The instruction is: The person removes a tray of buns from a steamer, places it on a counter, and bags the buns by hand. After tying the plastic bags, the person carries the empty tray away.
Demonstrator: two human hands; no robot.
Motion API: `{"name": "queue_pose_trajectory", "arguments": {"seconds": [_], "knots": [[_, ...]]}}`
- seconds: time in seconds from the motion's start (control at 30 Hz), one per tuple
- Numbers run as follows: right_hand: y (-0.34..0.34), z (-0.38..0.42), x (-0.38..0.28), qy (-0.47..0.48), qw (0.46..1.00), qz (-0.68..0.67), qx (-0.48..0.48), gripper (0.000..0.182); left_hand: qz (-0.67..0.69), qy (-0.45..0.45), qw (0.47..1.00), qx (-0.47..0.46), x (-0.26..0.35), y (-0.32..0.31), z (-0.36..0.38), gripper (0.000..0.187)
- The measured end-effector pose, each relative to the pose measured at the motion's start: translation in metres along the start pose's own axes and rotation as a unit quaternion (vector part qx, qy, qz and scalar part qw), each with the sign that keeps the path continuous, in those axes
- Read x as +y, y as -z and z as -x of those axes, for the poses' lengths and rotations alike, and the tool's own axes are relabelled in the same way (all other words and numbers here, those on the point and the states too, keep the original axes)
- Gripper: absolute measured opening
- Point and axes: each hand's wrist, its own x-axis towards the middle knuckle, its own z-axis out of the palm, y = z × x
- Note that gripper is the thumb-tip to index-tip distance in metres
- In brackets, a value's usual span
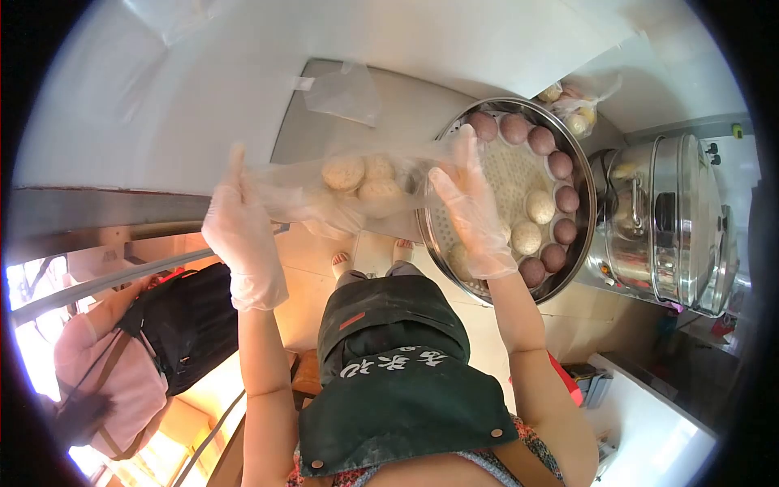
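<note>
A clear plastic bag (pixel 284 185) is stretched sideways between my two hands, with several pale round buns (pixel 343 172) inside it. My left hand (pixel 242 235), in a clear thin glove, is closed on the bag's left end. On the other side my right hand (pixel 472 211), gloved too, grips the right end between thumb and fingers. Behind my right hand is a round steamer tray (pixel 591 191) with a perforated bottom. Purple buns (pixel 542 140) line its rim, and a few pale buns (pixel 540 206) lie further in. My right hand hides part of the tray.
An empty-looking plastic bag (pixel 345 93) lies on the metal counter (pixel 296 134). A filled bag (pixel 578 114) sits beyond the tray. Stacked metal steamers (pixel 669 219) stand at the right. A person in pink (pixel 114 365) with a black bag (pixel 191 325) is beyond the rail at left.
</note>
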Motion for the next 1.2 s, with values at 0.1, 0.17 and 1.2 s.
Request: {"name": "queue_pose_trajectory", "arguments": {"seconds": [0.1,0.17,1.2], "knots": [[0.009,0.001,0.005,-0.036,0.999,0.032,-0.019,0.081,0.194,0.186,0.958,-0.103,0.023,0.01,-0.005,0.039],[0.023,0.001,0.017,-0.053,0.997,0.002,-0.054,0.071,0.277,0.234,0.915,-0.175,0.019,0.018,0.006,0.044],[-0.081,-0.029,0.03,0.079,0.934,0.342,-0.06,0.063,0.467,0.064,0.844,-0.256,0.007,0.024,0.062,0.093]]}}
